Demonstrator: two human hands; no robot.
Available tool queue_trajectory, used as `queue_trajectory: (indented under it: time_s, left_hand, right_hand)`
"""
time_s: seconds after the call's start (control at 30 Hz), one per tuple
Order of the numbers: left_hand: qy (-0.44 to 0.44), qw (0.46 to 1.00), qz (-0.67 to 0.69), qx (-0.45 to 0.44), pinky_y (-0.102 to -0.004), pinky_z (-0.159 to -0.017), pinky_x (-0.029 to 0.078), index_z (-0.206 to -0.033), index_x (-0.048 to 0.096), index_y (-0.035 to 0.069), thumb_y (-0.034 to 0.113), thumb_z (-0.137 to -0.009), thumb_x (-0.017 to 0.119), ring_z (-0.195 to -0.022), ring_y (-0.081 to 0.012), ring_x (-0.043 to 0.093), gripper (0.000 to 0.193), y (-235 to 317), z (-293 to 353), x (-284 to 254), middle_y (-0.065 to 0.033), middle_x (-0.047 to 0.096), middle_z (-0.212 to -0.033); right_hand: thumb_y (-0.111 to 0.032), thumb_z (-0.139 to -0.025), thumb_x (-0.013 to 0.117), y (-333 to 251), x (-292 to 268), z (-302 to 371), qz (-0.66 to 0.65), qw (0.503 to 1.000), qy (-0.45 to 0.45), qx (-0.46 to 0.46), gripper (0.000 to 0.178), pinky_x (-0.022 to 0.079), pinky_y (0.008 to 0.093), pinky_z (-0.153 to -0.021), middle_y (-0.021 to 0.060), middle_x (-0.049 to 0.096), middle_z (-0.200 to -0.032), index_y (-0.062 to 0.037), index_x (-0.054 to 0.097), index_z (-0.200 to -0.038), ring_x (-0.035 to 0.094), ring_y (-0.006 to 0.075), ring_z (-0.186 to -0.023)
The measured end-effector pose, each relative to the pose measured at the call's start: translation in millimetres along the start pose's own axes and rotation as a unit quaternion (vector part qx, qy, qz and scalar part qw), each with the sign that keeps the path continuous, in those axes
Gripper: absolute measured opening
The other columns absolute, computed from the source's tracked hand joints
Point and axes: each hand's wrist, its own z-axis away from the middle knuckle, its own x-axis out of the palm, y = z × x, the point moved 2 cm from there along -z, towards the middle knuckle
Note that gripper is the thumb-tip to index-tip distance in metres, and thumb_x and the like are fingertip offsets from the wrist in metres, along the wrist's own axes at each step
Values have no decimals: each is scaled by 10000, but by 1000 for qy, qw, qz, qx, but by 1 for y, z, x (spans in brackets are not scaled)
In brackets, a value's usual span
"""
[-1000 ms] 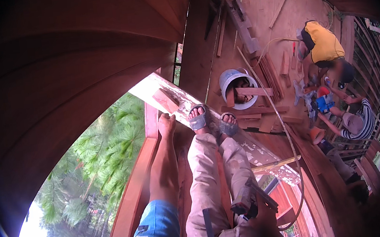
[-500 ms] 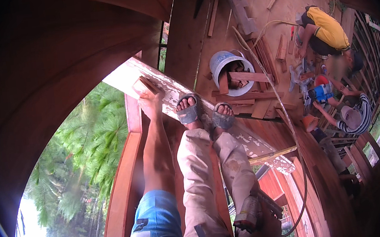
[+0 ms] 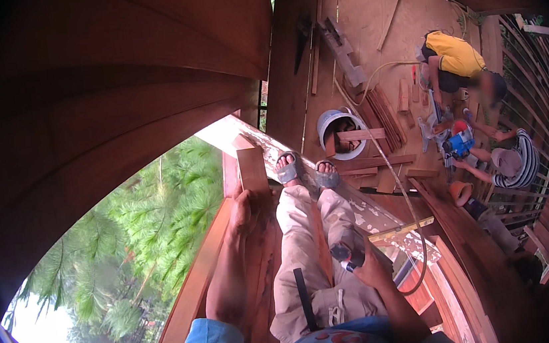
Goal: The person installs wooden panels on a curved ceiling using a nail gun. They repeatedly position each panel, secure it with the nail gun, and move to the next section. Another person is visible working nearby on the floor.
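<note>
Reddish-brown rectangular wooden block (image 3: 254, 173), lying on the paint-flaked beam (image 3: 367, 211) a second ago, now extends ahead of the left hand (image 3: 241, 213), its near end pinched: hand-held now. Right hand's (image 3: 371, 272) grip: cannot tell.

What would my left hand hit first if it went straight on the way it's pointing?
Probably the paint-flaked beam under your feet, with the wooden block in your left hand touching it first, though depth is hard to judge here.
</note>
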Motion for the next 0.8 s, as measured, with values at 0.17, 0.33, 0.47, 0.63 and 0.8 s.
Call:
queue_trajectory:
  time_s: [0.17, 0.33, 0.47, 0.63, 0.8]
  left_hand:
    - [-54, 990, -121, 47, -313, -691, 523, -1225, 515, 14, 18, -793, 531, -820, -159, 613, 433, 47, 100, 79, -72, 624, -984]
    - [-241, 595, -726, 244, -356, -679, 530, -865, 690, 69, 112, -760, 683, -761, -281, 680, 114, 81, 187, 113, -128, 677, -845]
    - [-437, 622, -633, 146, -352, -687, 538, -904, 683, 82, 130, -781, 708, -775, -256, 680, 135, 51, 239, 140, -95, 673, -841]
    - [-515, 551, -649, 102, -326, -698, 541, -926, 653, 42, 105, -814, 709, -775, -180, 674, 141, 22, 279, 226, -64, 676, -823]
    - [-455, 551, -695, 79, -310, -696, 543, -921, 646, 8, 83, -816, 710, -771, -151, 673, 144, 27, 286, 252, -54, 684, -822]
  right_hand:
    - [-257, -710, 674, 5, -12, 3, -40, 997, 52, -38, 970, 487, 481, -896, 301, 605, -1161, -55, 165, -1510, 602, 435, -1071]
    - [-309, -740, 700, 1, -43, 16, -174, 981, 64, -64, 889, 490, 488, -881, 303, 611, -1118, 20, 257, -1437, 615, 448, -1018]
    - [-363, -748, 724, -5, -34, -20, -219, 955, 151, -131, 752, 518, 484, -774, 308, 636, -979, 36, 401, -1299, 650, 437, -904]
    - [-214, -755, 705, -66, -66, 3, -217, 953, 139, -157, 647, 513, 478, -718, 285, 641, -926, 52, 423, -1273, 659, 409, -824]
    - [-200, -730, 686, -85, -47, 4, -185, 922, 216, -263, 676, 511, 463, -758, 264, 647, -949, 95, 387, -1259, 658, 395, -857]
